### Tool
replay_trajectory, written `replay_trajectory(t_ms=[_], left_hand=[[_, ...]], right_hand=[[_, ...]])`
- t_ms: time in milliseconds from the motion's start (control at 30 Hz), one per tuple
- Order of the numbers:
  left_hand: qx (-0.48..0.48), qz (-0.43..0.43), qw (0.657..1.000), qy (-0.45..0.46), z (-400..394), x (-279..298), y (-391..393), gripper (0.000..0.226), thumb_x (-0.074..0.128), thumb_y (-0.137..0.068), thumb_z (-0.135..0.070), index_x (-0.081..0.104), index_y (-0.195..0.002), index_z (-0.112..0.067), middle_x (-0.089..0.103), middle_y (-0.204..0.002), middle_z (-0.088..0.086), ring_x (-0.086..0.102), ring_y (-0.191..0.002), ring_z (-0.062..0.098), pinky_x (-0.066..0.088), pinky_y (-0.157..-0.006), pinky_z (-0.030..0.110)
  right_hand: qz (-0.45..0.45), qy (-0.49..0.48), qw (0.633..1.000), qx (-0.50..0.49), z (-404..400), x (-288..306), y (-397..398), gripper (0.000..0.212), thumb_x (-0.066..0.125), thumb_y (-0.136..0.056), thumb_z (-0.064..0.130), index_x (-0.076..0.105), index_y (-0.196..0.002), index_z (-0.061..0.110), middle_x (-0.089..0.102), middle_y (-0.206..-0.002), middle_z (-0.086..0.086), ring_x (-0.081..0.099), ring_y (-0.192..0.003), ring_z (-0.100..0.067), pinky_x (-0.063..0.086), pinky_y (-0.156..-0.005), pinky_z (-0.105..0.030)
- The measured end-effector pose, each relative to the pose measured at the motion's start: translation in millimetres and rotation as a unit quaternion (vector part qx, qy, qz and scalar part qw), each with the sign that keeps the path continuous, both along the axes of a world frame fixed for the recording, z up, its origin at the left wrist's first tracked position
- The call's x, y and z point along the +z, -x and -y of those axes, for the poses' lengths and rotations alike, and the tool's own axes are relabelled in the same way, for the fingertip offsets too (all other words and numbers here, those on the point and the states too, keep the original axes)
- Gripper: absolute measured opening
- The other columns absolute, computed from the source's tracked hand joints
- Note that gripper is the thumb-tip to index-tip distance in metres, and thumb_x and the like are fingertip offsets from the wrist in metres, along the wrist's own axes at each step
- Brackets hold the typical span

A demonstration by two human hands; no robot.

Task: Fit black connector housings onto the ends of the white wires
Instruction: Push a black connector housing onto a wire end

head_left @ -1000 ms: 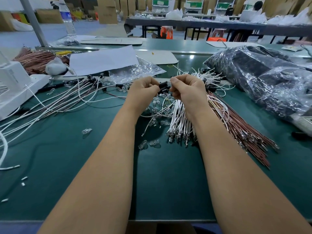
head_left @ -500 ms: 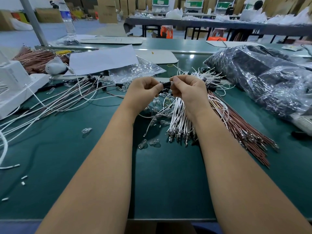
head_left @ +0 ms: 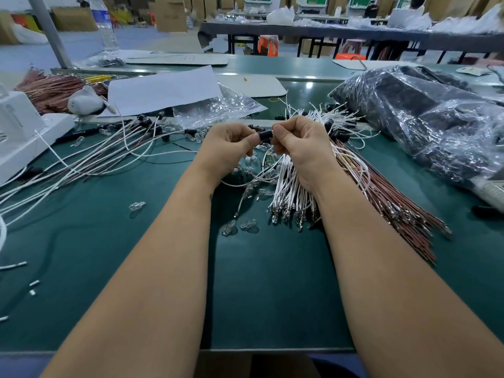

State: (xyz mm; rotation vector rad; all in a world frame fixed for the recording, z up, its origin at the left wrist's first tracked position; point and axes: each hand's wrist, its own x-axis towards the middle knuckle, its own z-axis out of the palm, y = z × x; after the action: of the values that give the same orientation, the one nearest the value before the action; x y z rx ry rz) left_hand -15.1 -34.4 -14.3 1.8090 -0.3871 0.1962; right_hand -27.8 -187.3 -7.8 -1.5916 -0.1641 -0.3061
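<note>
Both hands are up over the green desk [head_left: 259, 296], and the left hand [head_left: 227, 148] and right hand [head_left: 301, 144] meet fingertip to fingertip, each pinching an end of one black connector housing [head_left: 265, 135] held between them above the pile. Right beneath lies the bundle of white wires [head_left: 293, 186], metal terminals toward the person, with brown wires [head_left: 387, 203] fanned out just to its right and small clear bulbs [head_left: 248, 224] scattered in front.
</note>
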Motion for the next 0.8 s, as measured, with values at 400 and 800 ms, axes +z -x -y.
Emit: replay_trajectory(t_ms=[400,800], left_hand=[[0.028,-0.026,0.999,-0.015,3.9,0.1,-2.3,0.020,0.061,-0.093,-0.014,0.067,-0.074,-0.019,0.057,-0.061,-0.002,0.046,-0.059,0.010,0.038,-0.058,0.018],[0.046,-0.008,0.999,-0.017,4.1,-0.8,-3.9,0.015,0.061,-0.093,-0.015,0.067,-0.080,-0.016,0.055,-0.060,-0.003,0.041,-0.044,-0.001,0.033,-0.047,0.010]], right_hand=[[-0.005,0.002,0.998,-0.057,-5.2,-1.9,-1.9,0.020,0.058,-0.094,0.007,0.064,-0.079,0.018,0.060,-0.071,0.000,0.054,-0.063,-0.009,0.048,-0.059,-0.019],[-0.009,-0.009,0.999,-0.050,-3.4,-1.9,-4.6,0.014,0.061,-0.093,0.006,0.064,-0.083,0.017,0.063,-0.073,0.000,0.058,-0.063,-0.006,0.051,-0.062,-0.017]])
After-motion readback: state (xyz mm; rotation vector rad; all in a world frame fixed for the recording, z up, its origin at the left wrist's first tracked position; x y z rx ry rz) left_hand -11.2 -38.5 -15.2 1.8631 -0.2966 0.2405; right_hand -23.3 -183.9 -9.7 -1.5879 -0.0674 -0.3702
